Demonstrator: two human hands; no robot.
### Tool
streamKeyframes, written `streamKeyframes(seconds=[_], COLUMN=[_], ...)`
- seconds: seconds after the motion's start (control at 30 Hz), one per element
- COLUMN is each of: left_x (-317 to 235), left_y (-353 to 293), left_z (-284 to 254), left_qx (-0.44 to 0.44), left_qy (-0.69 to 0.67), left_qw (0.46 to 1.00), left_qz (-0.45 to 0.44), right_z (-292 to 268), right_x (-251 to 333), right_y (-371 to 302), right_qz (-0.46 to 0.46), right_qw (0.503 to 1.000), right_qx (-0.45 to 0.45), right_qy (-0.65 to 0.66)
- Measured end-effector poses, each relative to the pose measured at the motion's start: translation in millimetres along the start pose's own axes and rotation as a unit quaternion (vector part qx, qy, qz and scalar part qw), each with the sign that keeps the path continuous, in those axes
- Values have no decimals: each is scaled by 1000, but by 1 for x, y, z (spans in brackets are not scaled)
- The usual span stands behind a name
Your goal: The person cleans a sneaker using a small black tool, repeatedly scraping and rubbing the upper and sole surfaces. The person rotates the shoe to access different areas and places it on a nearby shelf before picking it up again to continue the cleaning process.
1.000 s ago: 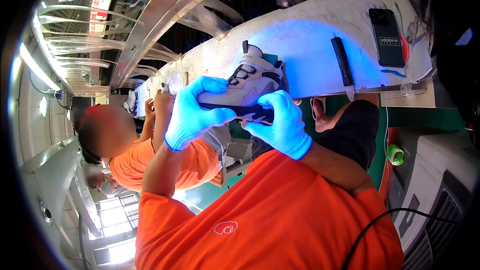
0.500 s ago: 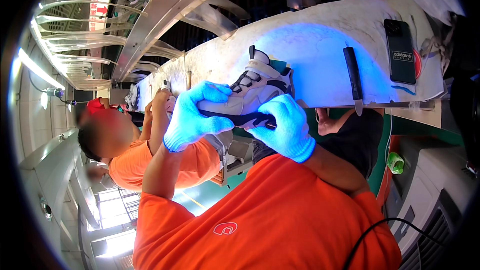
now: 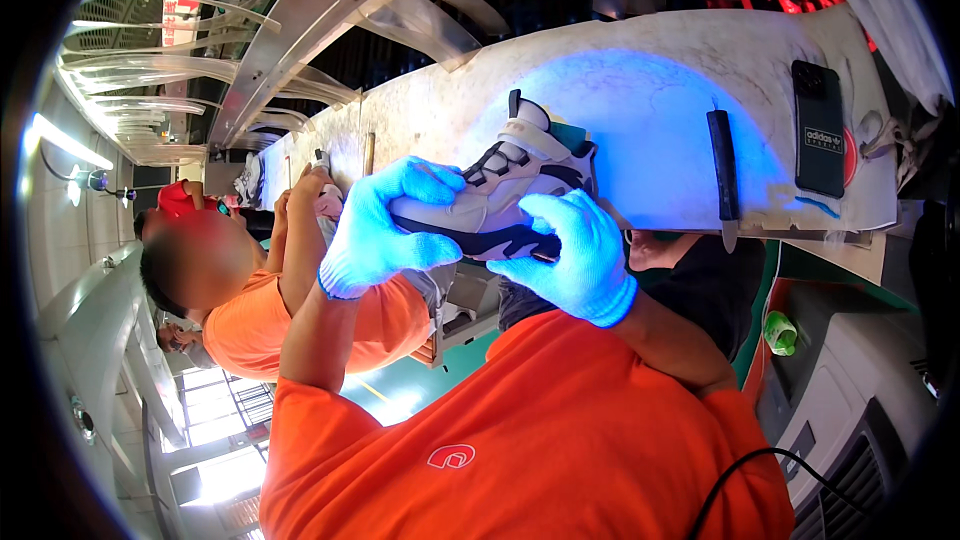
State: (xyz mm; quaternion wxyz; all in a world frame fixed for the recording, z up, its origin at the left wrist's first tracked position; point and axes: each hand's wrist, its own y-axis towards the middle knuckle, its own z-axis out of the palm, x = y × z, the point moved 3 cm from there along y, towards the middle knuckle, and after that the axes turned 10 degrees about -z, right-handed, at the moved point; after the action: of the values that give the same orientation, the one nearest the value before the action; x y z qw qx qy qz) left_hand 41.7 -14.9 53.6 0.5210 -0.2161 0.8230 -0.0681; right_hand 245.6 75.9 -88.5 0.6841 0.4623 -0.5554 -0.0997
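A grey sneaker (image 3: pixel 505 185) with a black-and-white sole is held up at the bench's near edge, its toe to the left. My left hand (image 3: pixel 385 225), in a knitted work glove lit blue, wraps round the toe, fingers over the upper and thumb by the sole. My right hand (image 3: pixel 575 260), gloved alike, grips the sole's edge near the heel half between thumb and fingers. Right of the shoe lies a knife (image 3: pixel 722 165) with a black handle, its blade jutting past the bench edge.
Blue light falls on the long pale bench (image 3: pixel 640 35). A dark phone (image 3: pixel 820 130) lies at its right end. To my left a co-worker in an orange shirt (image 3: pixel 330 320) handles another shoe (image 3: pixel 328 202). Clear curved strips (image 3: pixel 420 25) hang beyond the bench.
The view has shifted slightly, so the knife and phone appear lower and further right. My right hand's fingers have moved a little along the sole edge. Both hands keep the sneaker.
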Motion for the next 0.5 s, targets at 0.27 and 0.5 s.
streamKeyframes(seconds=[0.27,0.5], left_x=[0,-32], left_y=[8,12], left_z=[-12,11], left_qx=[-12,-82], left_qy=[94,269], left_qw=[995,956], left_qz=[29,79], right_z=[4,-4], right_x=[-3,0], right_y=[16,12], right_qz=[135,127], right_qw=[990,991], right_qx=[28,-6], right_qy=[29,44])
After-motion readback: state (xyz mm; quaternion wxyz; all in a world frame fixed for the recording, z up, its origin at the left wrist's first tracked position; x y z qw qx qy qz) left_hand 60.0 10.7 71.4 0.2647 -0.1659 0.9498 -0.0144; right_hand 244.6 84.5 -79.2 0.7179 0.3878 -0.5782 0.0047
